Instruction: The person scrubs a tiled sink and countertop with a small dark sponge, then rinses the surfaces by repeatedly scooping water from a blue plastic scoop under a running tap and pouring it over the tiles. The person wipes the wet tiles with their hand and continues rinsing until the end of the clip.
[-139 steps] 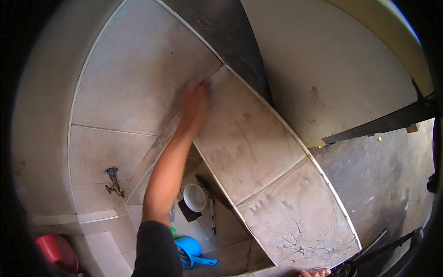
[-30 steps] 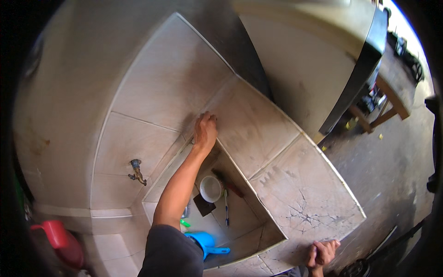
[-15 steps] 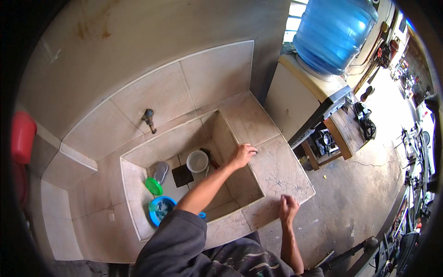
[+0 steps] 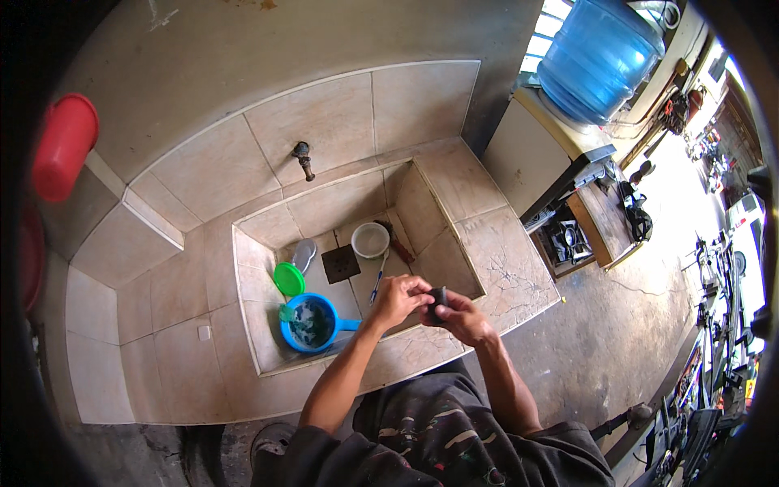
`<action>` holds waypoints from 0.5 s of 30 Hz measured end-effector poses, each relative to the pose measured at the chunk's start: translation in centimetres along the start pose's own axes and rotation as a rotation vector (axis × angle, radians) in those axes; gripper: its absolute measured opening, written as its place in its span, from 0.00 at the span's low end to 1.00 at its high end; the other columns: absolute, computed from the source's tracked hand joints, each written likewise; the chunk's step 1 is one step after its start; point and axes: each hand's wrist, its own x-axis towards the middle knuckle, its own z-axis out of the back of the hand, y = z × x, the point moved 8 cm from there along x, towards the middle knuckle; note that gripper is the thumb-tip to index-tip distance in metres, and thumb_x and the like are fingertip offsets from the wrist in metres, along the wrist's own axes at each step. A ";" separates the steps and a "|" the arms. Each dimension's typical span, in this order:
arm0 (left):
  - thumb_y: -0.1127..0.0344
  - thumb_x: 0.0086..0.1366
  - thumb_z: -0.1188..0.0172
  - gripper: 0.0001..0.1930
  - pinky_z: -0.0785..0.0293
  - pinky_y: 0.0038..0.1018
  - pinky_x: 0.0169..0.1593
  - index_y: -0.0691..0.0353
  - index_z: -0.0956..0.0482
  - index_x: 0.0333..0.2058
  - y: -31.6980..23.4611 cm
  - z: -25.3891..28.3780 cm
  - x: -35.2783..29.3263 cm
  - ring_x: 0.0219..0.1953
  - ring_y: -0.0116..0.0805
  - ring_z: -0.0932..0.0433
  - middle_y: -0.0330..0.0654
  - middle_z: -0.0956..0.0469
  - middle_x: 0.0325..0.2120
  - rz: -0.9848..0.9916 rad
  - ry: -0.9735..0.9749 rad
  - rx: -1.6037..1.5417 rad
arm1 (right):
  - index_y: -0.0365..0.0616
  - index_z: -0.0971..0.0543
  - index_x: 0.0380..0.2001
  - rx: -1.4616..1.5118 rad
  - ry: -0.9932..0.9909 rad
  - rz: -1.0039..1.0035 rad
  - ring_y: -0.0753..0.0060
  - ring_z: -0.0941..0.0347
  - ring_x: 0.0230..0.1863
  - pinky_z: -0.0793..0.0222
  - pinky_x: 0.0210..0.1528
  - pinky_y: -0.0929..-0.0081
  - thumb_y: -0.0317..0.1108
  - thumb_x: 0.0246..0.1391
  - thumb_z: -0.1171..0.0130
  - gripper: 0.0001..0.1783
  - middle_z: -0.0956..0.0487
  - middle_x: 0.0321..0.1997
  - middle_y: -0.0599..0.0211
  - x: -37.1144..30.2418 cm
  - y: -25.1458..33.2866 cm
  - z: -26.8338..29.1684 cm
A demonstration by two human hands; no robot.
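Over the front edge of this tiled sink (image 4: pixel 337 203), I've got both hands together with a small dark lump (image 4: pixel 438 305) between them. My right hand (image 4: pixel 464 320) has the actual grip, thumb and fingers closed round it. My left hand (image 4: pixel 399 300) has its fingers bent in against the other side, but honestly I can't tell if they're pinching the lump or just touching it. Can't make out what the lump is either, it's too small from up here.

Down in the basin, going roughly left to right: a blue dipper (image 4: pixel 349 325) with foamy liquid in it, a green round lid-looking thing (image 4: pixel 289 279) just beside that, then a greyish oval piece (image 4: pixel 305 255). Next comes a dark square plate (image 4: pixel 341 265) flat on the sink floor, a white bowl (image 4: pixel 371 240) just right of it, and a toothbrush (image 4: pixel 378 280) between the bowl and my left hand. Something long and reddish-brown (image 4: pixel 401 247) lies just past the bowl.

Tap's (image 4: pixel 303 161) on the wall tiles behind, cracked tile (image 4: pixel 515 272) on the ledge to my right, big blue water jug (image 4: pixel 600 61) farther off.
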 end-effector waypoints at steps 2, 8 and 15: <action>0.72 0.49 0.34 0.06 0.30 0.25 0.29 0.61 0.19 0.28 -0.3 0.7 -1.3 0.23 0.30 0.25 0.43 0.22 0.23 -0.080 0.018 0.151 | 0.38 0.30 0.46 -0.174 -0.024 -0.053 0.75 0.31 0.45 0.37 0.51 0.74 0.34 0.53 0.43 0.19 0.26 0.42 0.69 0.2 -1.0 0.1; 0.75 0.51 0.36 0.07 0.32 0.24 0.35 0.61 0.18 0.31 -0.1 0.3 -2.4 0.28 0.28 0.29 0.37 0.21 0.23 -0.131 -0.078 -0.044 | 0.35 0.28 0.44 -0.151 0.145 -0.122 0.79 0.32 0.41 0.38 0.47 0.78 0.33 0.50 0.40 0.18 0.25 0.39 0.71 0.7 -1.5 0.9; 0.75 0.49 0.35 0.06 0.33 0.23 0.31 0.61 0.18 0.29 -0.6 -2.5 0.3 0.24 0.26 0.30 0.37 0.24 0.21 -0.017 -0.198 0.058 | 0.40 0.24 0.29 -0.372 0.238 -0.216 0.84 0.30 0.28 0.34 0.31 0.83 0.26 0.38 0.31 0.13 0.24 0.26 0.75 1.7 2.2 5.5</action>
